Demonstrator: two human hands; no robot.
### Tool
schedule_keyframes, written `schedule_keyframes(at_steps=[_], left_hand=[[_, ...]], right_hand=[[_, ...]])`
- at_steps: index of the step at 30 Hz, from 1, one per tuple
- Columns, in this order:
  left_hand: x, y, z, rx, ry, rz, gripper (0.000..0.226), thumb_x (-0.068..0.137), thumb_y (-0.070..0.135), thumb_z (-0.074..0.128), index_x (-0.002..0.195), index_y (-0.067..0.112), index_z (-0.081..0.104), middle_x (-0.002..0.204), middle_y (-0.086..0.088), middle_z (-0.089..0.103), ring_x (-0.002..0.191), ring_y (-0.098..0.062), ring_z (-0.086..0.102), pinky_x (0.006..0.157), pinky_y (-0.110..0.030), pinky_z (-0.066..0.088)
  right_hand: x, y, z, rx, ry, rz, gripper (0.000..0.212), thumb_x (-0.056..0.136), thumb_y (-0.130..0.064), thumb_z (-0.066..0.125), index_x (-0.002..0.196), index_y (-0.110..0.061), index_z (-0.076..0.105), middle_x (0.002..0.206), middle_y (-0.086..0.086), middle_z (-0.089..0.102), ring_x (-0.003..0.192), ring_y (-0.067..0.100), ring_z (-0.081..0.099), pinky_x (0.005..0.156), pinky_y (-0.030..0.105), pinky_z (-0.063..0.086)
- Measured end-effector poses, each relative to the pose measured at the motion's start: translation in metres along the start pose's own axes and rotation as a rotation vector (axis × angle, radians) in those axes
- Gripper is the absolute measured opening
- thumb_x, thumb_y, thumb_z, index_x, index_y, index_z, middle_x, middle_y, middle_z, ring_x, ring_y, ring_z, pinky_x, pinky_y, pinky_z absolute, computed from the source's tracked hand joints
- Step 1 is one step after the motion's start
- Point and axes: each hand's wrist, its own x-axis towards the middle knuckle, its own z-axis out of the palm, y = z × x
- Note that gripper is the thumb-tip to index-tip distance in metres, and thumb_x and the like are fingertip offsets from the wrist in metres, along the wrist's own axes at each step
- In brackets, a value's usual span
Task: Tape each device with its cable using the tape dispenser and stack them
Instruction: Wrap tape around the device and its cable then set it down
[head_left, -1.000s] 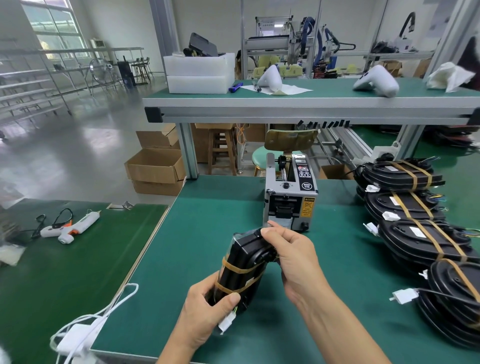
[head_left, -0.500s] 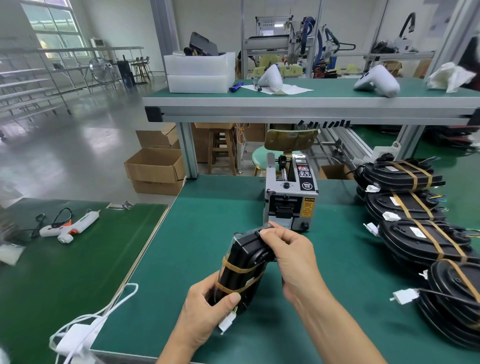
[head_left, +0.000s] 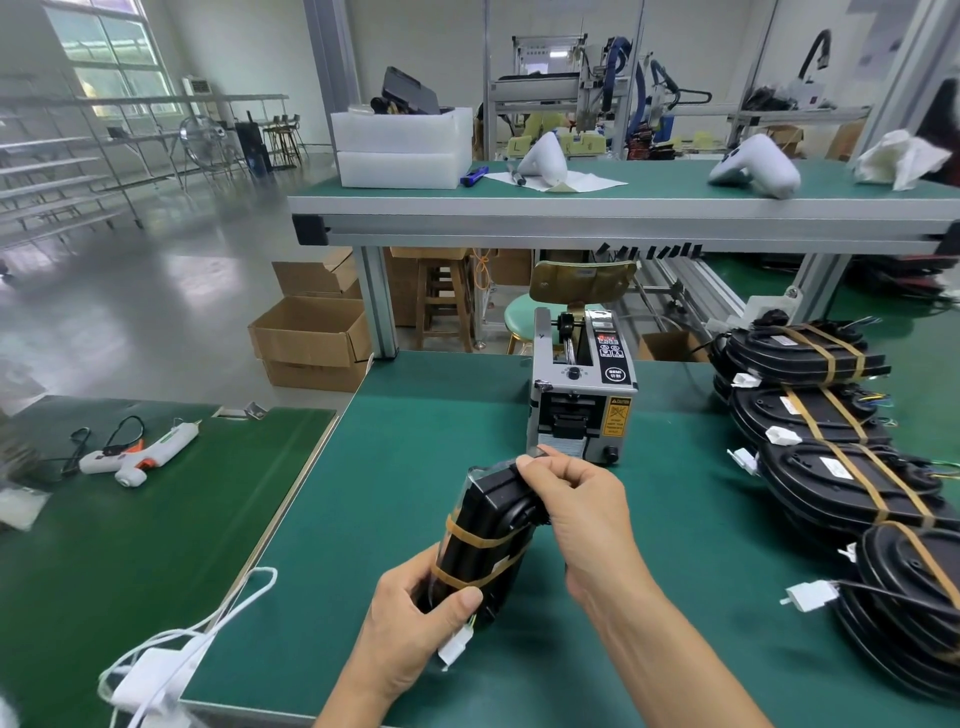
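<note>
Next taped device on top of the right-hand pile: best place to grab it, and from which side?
Likely across its long edges between the two tape bands, from above. The top device lies flat on the pile with its broad face up and both sides exposed. Avoid the white plug hanging at its left end and the loose wires at its right.

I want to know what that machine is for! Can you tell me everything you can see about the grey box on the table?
The tape dispenser is a grey, metal-looking box standing upright on the green table. Its top has a black panel with buttons, a knob and a roller. The front has a dark slot, a yellow warning label and a pale strip of tape at the bottom. It sits just behind the right hand, and I cannot tell whether they touch.
</note>
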Motion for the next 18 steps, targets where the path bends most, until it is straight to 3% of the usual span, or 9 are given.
schedule_keyframes(at_steps=[7,12,15,18], left_hand=[[-0.0001,0.0045,0.0019,-0.012,0.014,-0.001,0.058,0.078,0.07,0.085,0.113,0.024,0.081,0.086,0.002,0.076,0.08,-0.009,0.064,0.073,-0.02,0.05],[0.0004,0.0023,0.001,-0.009,0.008,-0.001,0.062,0.077,0.071,0.085,0.114,0.022,0.08,0.092,-0.02,0.074,0.082,-0.015,0.063,0.076,-0.027,0.05],[0.0001,0.0014,-0.0001,0.0,0.004,0.003,0.063,0.078,0.072,0.084,0.115,0.021,0.08,0.092,-0.021,0.073,0.081,-0.015,0.062,0.075,-0.027,0.05],[-0.0001,0.0023,-0.0002,0.003,0.002,0.008,0.064,0.077,0.073,0.084,0.115,0.021,0.08,0.091,-0.022,0.072,0.08,-0.014,0.061,0.074,-0.028,0.048]], right_hand=[[0.0019,-0.0004,0.0031,-0.016,0.021,0.005,0.021,0.085,-0.013,0.082,0.065,-0.015,0.079,0.099,0.004,0.08,0.12,-0.002,0.062,0.108,0.039,0.049],[0.0013,-0.0011,0.0028,-0.023,0.042,0.026,0.021,0.084,-0.012,0.082,0.064,-0.014,0.078,0.098,0.002,0.08,0.117,0.0,0.064,0.109,0.046,0.05],[0.002,-0.0017,0.0043,-0.015,0.077,0.037,0.018,0.082,-0.01,0.084,0.066,-0.013,0.076,0.103,0.002,0.079,0.113,0.01,0.068,0.106,0.048,0.052],[0.0032,-0.0008,0.0045,-0.001,0.101,0.05,0.01,0.084,-0.009,0.082,0.079,-0.012,0.074,0.101,0.005,0.078,0.097,0.021,0.072,0.092,0.042,0.058]])
